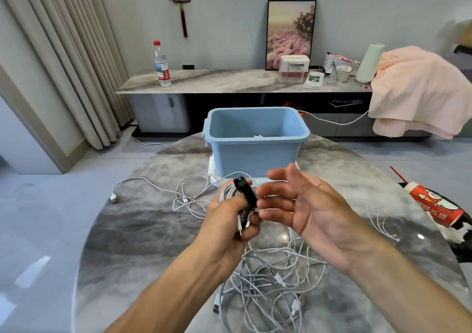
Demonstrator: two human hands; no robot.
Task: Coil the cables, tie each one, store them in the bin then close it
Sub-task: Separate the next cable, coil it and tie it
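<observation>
My left hand (229, 217) grips a coiled white cable (228, 192) over the middle of the round marble table (127, 230). A black tie strap (246, 192) wraps over the coil beside my thumb. My right hand (301, 205) hovers just right of the coil, palm up, fingers spread, its fingertips close to the strap. The open blue bin (255, 151) stands behind my hands, with a bit of white cable showing inside. A white lid (255, 179) lies flat under the bin. A tangle of loose white cables (270, 279) lies below my hands, and another cable (143, 183) trails to the left.
A red and white paper cup (434, 205) with a straw lies on its side at the table's right edge. Thin white cables (383, 225) lie near it. Behind stands a long cabinet with a water bottle (161, 64), boxes, a framed picture and a pink blanket (419, 90).
</observation>
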